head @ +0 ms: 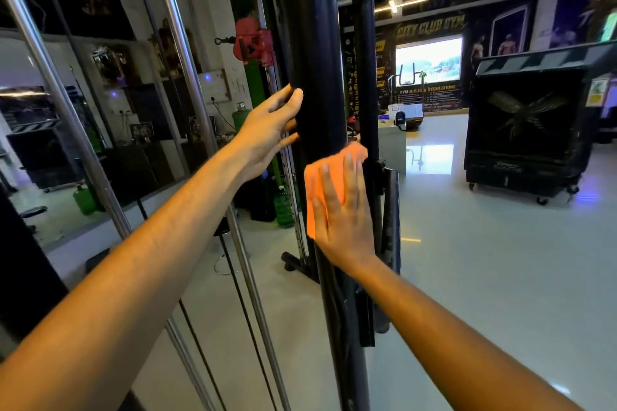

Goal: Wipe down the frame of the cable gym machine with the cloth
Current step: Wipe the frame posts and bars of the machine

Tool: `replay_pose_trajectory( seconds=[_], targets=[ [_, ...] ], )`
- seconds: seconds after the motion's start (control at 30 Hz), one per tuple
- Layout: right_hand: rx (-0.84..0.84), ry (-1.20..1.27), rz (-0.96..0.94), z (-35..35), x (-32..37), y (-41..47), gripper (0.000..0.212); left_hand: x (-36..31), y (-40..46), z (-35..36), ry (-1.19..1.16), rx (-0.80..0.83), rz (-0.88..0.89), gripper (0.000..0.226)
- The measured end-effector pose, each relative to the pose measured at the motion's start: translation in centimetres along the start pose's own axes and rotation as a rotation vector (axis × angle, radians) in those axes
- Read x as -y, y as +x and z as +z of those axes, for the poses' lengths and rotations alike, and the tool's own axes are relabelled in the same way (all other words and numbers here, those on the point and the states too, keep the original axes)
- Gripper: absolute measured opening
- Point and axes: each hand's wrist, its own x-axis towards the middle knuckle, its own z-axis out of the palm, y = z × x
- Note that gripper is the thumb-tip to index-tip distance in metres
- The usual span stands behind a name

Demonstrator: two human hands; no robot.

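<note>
The right hand (pixel 340 210) pressed the cloth (pixel 329 173) flat against the post (pixel 314 77); the left hand (pixel 270 130) gripped it above. Unpinched, the cloth could slip and drop.

Two bare forearms (no sleeves, rings or watch).

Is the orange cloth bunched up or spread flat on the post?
Spread flat: the right hand presses the cloth against the black post with straight fingers.
</note>
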Motion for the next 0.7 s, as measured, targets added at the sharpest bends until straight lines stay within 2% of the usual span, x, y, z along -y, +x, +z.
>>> replay_pose_trajectory(
  seconds=[0.1,0.2,0.33,0.47,0.6,0.7],
  targets=[
    [0.048,0.002,0.008,0.4,-0.8,-2.2,0.073,1.1,-0.5,0.2,-0.012,0.005,-0.006,0.081],
    [0.003,0.053,0.02,-1.0,0.8,2.4,0.072,1.2,-0.5,0.2,-0.02,0.011,-0.005,0.078],
    [-0.082,0.111,0.029,-2.5,1.8,8.0,0.068,1.1,-0.5,0.0,-0.028,0.011,-0.02,0.087],
    [-0.022,0.087,0.048,-0.8,0.6,2.8,0.071,1.9,-0.9,0.5,-0.034,-0.008,-0.009,0.075],
    [0.077,0.018,0.045,1.3,-1.5,-4.9,0.074,3.7,-1.9,0.9,-0.03,0.0,-0.03,0.076],
    [0.092,0.014,0.033,1.0,-1.2,-4.1,0.074,4.5,-2.6,1.2,-0.04,-0.007,-0.032,0.076]
  ],
)
